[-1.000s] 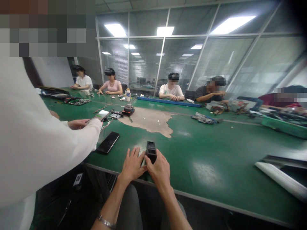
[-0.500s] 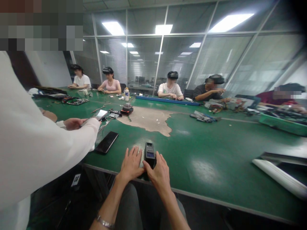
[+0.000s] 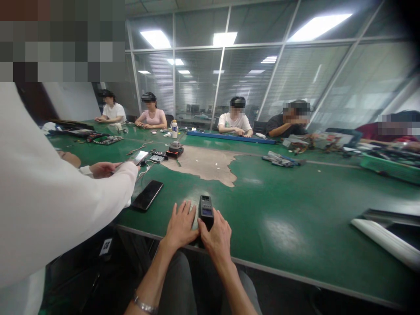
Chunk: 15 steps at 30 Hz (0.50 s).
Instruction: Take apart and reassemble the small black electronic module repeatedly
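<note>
A small black handheld device (image 3: pixel 206 210) with a little screen stands at the near edge of the green table (image 3: pixel 282 210). My right hand (image 3: pixel 215 236) is wrapped around its lower part. My left hand (image 3: pixel 180 225) lies flat on the table just left of the device, fingers spread, its thumb close to my right hand. A metal bracelet (image 3: pixel 144 304) shows on my left wrist.
A person in a white sleeve (image 3: pixel 55 201) stands close at my left, holding a phone (image 3: pixel 139 157). A black phone (image 3: pixel 147 195) lies left of my hands. A white tube (image 3: pixel 387 241) lies at right. Several people sit at the far side among tools and parts.
The device in my right hand has tilted so that its screen faces up. My left hand has stayed flat beside it. The view shifted slightly.
</note>
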Motion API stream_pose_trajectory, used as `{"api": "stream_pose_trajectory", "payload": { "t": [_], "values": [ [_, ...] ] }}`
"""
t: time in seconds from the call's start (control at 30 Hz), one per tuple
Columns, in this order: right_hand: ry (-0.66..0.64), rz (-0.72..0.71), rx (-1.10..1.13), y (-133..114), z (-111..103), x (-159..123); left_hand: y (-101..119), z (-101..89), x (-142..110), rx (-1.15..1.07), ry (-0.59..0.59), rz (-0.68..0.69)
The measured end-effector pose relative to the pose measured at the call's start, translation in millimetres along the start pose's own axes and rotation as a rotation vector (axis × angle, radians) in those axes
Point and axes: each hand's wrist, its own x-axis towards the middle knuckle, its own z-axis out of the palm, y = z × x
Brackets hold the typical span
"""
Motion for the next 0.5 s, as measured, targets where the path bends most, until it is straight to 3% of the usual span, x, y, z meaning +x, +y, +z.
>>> {"api": "stream_pose_trajectory", "payload": {
  "t": [0.33,0.5],
  "values": [
    [0.088,-0.012,0.319,-7,-29,18,-1,4.8,2,0.006,0.021,-0.006],
    [0.134,0.023,0.327,7,-46,21,1,2.9,2,-0.023,0.015,-0.009]
  ]
}}
